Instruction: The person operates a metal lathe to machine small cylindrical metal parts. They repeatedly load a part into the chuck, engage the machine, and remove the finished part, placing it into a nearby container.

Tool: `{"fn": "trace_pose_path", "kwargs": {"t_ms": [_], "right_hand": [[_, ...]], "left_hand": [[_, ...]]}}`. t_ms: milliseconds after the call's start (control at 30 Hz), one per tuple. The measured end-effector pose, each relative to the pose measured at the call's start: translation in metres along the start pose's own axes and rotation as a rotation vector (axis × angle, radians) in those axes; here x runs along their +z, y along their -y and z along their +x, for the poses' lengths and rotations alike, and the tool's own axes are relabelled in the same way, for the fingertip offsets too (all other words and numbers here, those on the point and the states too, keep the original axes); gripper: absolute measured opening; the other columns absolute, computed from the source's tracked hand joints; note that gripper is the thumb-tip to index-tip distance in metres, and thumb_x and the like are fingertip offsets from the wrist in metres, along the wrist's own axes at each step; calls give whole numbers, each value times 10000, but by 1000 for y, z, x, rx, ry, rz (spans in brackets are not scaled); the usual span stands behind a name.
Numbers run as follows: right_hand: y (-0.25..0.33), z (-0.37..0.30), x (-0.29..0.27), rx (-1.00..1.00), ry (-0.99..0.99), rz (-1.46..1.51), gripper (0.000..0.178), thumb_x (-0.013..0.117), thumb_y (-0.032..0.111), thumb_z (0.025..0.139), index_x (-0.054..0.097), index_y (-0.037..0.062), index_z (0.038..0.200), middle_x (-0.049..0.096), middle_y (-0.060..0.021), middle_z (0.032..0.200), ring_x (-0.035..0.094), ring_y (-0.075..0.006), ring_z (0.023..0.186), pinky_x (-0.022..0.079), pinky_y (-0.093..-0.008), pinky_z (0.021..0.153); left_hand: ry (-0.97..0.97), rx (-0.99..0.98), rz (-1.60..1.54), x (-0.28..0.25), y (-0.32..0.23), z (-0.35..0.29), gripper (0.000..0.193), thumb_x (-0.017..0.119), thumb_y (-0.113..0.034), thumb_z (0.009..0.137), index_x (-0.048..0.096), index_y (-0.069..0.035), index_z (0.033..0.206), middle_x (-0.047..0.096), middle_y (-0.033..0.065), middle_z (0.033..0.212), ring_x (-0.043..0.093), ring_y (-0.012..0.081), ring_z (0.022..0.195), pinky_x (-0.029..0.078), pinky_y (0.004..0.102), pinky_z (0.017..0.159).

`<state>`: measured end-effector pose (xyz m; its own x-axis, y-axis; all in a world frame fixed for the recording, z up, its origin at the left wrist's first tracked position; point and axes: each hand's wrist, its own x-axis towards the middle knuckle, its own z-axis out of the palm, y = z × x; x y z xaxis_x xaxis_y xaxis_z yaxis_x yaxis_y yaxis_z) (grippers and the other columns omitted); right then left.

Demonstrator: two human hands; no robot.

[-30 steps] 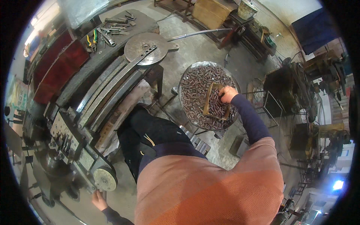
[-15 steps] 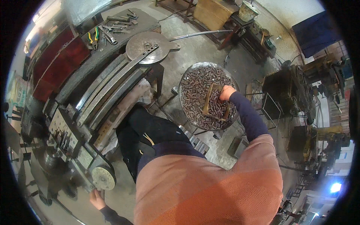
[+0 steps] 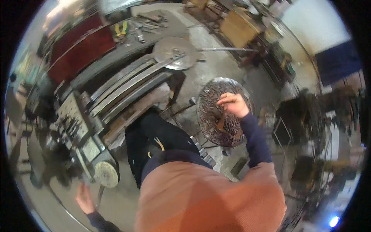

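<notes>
My right hand (image 3: 234, 104) is raised over a round metal basin (image 3: 201, 118) full of short, dark cylindrical metal pieces (image 3: 212, 125). Its fingers are bent and drawn together; anything between them is too small to make out. Under this hand, a brown scoop-like frame (image 3: 222, 123) lies on the pieces, partly hidden. At lower left, my left hand (image 3: 84, 198) is blurred, its fingers stretched out and apparently holding nothing. It is just below a metal lever bar (image 3: 85, 166), beside the pale round wheel (image 3: 106, 174) of a machine.
The machine's long rails (image 3: 127, 87) run up to a round metal plate (image 3: 175, 53) with a rod. Pliers with yellow-green handles (image 3: 121, 29) and wrenches (image 3: 152, 24) lie on the bench behind. A wooden box (image 3: 239, 27) and dark machinery (image 3: 295, 112) stand to the right.
My right hand has lifted off the frame and turned, fingers now pointing left. My left hand has come away from the lever bar and opened. The whole view has shifted.
</notes>
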<state>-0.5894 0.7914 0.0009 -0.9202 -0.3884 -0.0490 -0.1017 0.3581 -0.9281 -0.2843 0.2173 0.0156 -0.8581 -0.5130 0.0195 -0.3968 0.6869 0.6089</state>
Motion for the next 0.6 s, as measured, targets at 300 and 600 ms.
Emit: {"fn": "trace_pose_path", "kwargs": {"t_ms": [300,600], "right_hand": [[121,72,195,-606,562,484,482,647,396,736,657,-49,920,595,-198,999,568,-300,967,446,-373,822],[154,71,236,-737,660,423,472,656,411,735,661,-45,852,606,-201,956,586,-296,904,464,-353,782]], "left_hand": [[260,394,-508,25,-158,33,185,563,-90,834,601,29,970,656,122,799,642,208,725,488,280,670],[314,127,-940,66,-168,31,287,500,-228,898,610,35,935,643,83,720,604,130,695,466,255,677]]}}
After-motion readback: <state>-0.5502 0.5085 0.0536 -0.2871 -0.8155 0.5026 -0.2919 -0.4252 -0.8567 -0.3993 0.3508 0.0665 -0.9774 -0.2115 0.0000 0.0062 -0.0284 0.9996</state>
